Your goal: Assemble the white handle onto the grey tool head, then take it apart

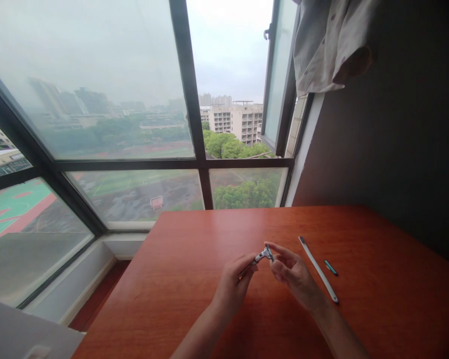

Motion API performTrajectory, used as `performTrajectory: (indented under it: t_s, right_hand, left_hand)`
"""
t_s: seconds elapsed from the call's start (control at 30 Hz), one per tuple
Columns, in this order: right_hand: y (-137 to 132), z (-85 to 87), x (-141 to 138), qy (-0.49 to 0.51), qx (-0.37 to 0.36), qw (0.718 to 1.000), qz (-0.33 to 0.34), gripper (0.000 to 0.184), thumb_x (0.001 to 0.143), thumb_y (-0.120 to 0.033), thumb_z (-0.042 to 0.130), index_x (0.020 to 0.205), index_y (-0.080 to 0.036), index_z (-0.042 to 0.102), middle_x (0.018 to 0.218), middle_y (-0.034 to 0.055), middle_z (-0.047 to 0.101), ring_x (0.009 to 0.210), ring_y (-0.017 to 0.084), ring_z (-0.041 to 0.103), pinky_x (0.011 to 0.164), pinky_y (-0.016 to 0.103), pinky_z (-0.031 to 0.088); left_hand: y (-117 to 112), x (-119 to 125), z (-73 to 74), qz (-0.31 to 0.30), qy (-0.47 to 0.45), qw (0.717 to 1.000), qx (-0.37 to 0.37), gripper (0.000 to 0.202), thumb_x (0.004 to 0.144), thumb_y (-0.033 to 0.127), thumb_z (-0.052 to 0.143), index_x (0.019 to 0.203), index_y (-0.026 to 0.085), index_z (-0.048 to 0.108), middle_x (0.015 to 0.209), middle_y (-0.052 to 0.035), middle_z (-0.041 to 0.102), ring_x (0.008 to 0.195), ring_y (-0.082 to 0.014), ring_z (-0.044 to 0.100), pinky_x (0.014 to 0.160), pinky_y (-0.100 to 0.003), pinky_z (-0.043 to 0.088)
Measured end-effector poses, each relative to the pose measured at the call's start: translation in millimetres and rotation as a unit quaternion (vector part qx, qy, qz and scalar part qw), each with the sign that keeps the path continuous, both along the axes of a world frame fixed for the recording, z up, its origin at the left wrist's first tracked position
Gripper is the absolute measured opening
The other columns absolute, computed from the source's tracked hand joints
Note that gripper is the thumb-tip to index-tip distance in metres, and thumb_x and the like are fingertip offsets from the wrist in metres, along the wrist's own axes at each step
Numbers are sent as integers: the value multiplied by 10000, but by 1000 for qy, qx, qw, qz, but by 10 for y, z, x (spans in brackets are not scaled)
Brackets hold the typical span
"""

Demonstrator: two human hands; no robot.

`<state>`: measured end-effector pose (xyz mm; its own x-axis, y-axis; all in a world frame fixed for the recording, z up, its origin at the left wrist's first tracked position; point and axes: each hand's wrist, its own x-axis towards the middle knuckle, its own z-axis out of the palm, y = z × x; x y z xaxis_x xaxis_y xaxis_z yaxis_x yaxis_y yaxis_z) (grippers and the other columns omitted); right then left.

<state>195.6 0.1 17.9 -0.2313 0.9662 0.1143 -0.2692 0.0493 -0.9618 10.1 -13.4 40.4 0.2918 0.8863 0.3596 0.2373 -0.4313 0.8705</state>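
A safety razor is held above the table between my two hands. My left hand is closed around its handle. My right hand pinches the razor's head, forefinger at its upper end and thumb near its lower end. To the right of my right hand, a long white toothbrush with a dark head lies slantwise on the table. Beyond it rests a small dark-and-green piece that looks like a razor cartridge.
The reddish-brown wooden table reaches to the window frame. A window sash stands open at the upper right, with a grey garment hanging beside it. A dark wall borders the right side.
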Motion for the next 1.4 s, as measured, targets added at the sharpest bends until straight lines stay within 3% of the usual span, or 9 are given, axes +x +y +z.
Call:
performTrajectory:
  t_s: [0.53,0.6,0.67,0.8,0.97,1.1,1.23,1.33,1.4]
  right_hand:
    - [14,57,-25,-29,-8,999,-43,559,768,-493,679,1227,-186,591,628,-13,497,543,99,402,466,212,299]
    - [22,30,-50,-44,-19,998,-46,528,751,-483,700,1188,-194,624,657,-3,530,561,104,427,482,215,321]
    - [31,2,-91,-60,-21,997,-37,449,737,-464,718,1103,-207,678,709,9,573,604,116,473,525,225,366]
    - [39,-8,-178,-76,34,996,16,318,777,-447,678,989,-213,722,802,39,629,736,177,562,634,273,455]
    - [31,19,-204,-87,64,994,5,306,809,-454,632,938,-193,727,847,49,599,694,163,561,557,252,466]
    - [23,25,-194,-92,49,994,-16,311,792,-445,650,925,-171,716,833,30,585,632,129,543,537,235,453]
    - [62,32,-89,-159,17,985,-67,363,810,-463,601,965,-149,697,802,46,652,610,147,559,533,250,436]
    - [149,-31,109,-272,44,949,-151,344,842,-423,532,978,-152,692,848,71,682,733,201,610,619,281,462]
    - [220,-110,270,-380,73,896,-216,287,832,-358,516,921,-159,702,886,85,690,791,222,621,689,305,461]
  left_hand:
    - [27,24,-69,20,-61,996,-61,262,894,334,514,1062,171,631,850,-54,624,734,-155,553,686,-264,445]
    - [38,42,-92,20,-121,987,-106,305,865,365,560,1092,164,594,798,-34,599,698,-144,543,655,-258,447]
    - [45,63,-112,8,-178,972,-155,274,826,404,610,931,152,592,742,-15,581,641,-124,529,617,-242,437]
    - [37,110,-168,-19,-225,943,-244,326,783,446,661,853,141,571,720,-23,608,633,-117,552,586,-219,409]
    - [24,168,-250,-54,-265,916,-296,369,769,465,674,871,123,581,739,-61,649,659,-139,587,612,-236,421]
    - [17,168,-248,-62,-210,941,-260,358,833,465,588,876,112,623,781,-84,668,732,-167,601,672,-258,446]
    - [27,101,-234,-3,-43,985,-169,300,849,411,563,894,134,669,867,-89,691,811,-201,608,727,-273,450]
    - [46,43,-238,49,49,989,-130,244,856,351,541,905,157,681,895,-79,697,843,-210,610,754,-279,444]
    - [54,21,-244,59,92,987,-114,232,867,317,510,901,168,684,867,-66,697,816,-202,610,737,-275,440]
